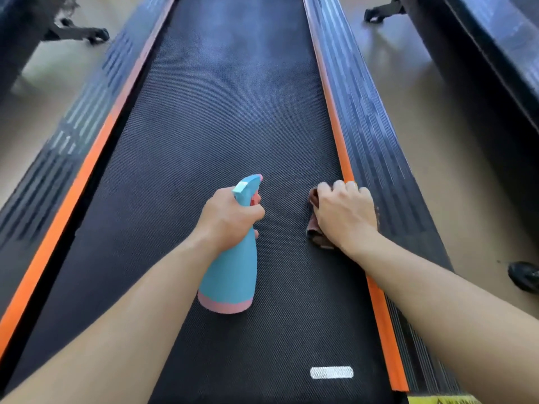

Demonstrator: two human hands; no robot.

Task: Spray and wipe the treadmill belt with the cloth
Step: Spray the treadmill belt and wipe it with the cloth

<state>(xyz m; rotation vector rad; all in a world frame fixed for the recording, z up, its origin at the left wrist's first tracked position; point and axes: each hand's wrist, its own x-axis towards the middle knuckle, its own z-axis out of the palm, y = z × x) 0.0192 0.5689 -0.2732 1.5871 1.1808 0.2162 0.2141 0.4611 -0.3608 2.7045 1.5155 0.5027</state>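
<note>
The black textured treadmill belt (204, 135) runs away from me down the middle of the view. My left hand (227, 217) grips the neck of a blue spray bottle (230, 275) with a pink base, its nozzle pointing up the belt. A fine mist hangs over the far part of the belt. My right hand (345, 211) grips a brown cloth (316, 231) with curled fingers at the belt's right edge, beside the orange strip (341, 147). Most of the cloth is hidden under the hand.
Ribbed dark side rails (376, 135) with orange trim flank the belt on both sides. A white mark (331, 372) lies on the near belt. Beige floor (455, 176) lies on both sides. Dark frames of neighbouring machines (495, 39) stand at the upper corners.
</note>
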